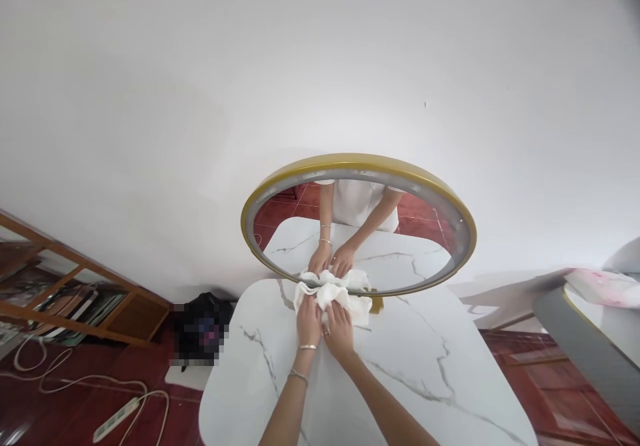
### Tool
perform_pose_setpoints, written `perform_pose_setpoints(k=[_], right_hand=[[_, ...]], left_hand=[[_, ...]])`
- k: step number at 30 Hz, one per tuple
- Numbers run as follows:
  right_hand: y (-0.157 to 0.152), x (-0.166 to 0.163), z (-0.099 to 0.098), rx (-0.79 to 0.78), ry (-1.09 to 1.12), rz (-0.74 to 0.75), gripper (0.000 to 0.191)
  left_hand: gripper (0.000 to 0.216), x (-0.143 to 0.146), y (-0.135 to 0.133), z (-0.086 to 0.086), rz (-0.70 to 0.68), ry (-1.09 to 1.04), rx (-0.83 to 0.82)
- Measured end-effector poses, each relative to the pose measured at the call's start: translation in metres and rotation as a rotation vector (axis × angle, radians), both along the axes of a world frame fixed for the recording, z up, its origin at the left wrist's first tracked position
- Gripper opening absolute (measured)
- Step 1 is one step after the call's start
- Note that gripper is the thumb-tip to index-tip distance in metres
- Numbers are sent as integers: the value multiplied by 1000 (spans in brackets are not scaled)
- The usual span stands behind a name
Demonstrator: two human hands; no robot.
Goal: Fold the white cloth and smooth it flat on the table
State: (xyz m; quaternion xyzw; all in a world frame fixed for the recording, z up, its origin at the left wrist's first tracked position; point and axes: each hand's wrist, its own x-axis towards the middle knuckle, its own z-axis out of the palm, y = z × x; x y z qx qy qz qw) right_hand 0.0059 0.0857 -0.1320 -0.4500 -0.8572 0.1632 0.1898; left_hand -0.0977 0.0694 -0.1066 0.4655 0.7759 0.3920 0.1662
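The left hand (309, 325) and right hand (339, 329) lie side by side over a veined white table (405, 366); their fingers point forward and rest on a crumpled white cloth (359, 307). From where I stand, I cannot tell whether they pinch it. The cloth lies at the lower rim of a gold-framed mirror (395, 239), which reflects both hands.
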Motion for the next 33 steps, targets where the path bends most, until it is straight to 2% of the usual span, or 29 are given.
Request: perform_pose_setpoints(k=[4,8,13,22,25,29,33], right_hand=[[2,-29,14,-31,-47,104,57],[4,-39,19,-59,-93,94,60],[4,-30,18,-68,-134,122,49],[3,-29,16,-144,-132,72,45],[3,-28,17,-153,-134,76,44],[3,-27,17,-154,-138,71,46],[2,-26,16,-174,-148,77,48]], left_hand=[[38,-40,2,1,40,-26,-105],[42,-63,17,5,-68,-79,-128],[44,-72,40,8,-162,-119,-160],[18,-81,58,4,-230,-48,-267],[18,-80,61,3,-232,-26,-220],[9,-75,65,6,-210,2,-66],[26,-70,67,3,-180,39,81]])
